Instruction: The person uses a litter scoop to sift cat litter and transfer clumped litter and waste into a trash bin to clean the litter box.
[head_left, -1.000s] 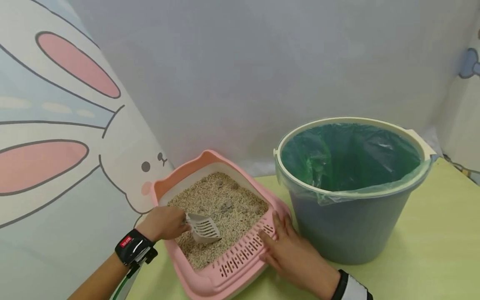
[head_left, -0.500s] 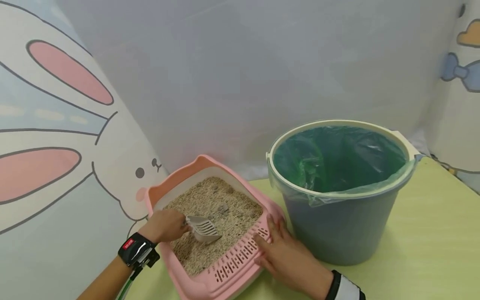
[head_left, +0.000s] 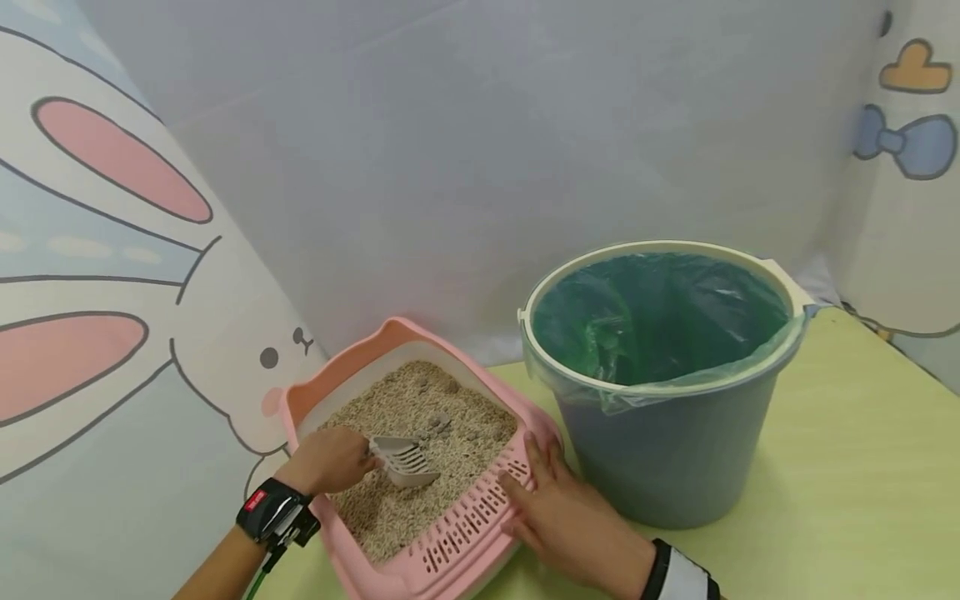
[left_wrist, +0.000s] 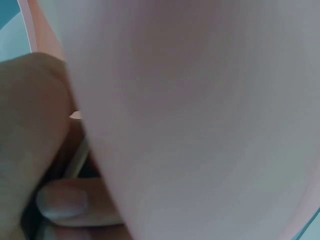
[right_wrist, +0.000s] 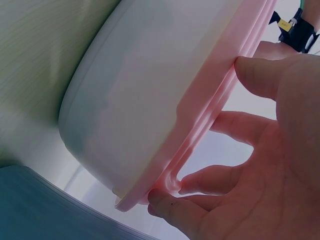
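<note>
My left hand [head_left: 337, 461] grips the handle of a pale slotted litter scoop [head_left: 408, 465], reaching in over the left rim of a pink litter box [head_left: 382, 575]. The scoop's head sits low at the sandy litter [head_left: 390, 517], just short of some grey clumps [head_left: 437, 423]. In the left wrist view a blurred pale surface fills most of the picture; the thumb and bent fingers [left_wrist: 80, 200] show at the left. My right hand [head_left: 573, 521] rests on the box's right front corner, fingers spread; the right wrist view shows its fingertips [right_wrist: 240, 125] against the pink rim.
Close to the right of the box stands a tall grey bucket [head_left: 667, 458] lined with a green plastic bag [head_left: 675, 317]. Both stand on a yellow-green table [head_left: 855, 467]. A grey backdrop [head_left: 465, 167] rises behind, with a rabbit-printed panel [head_left: 225, 350] at the left.
The head view has turned slightly right, so everything slides left in it. Against the box, my left hand and the scoop have shifted slightly right, nearer the clumps. My right hand keeps its place.
</note>
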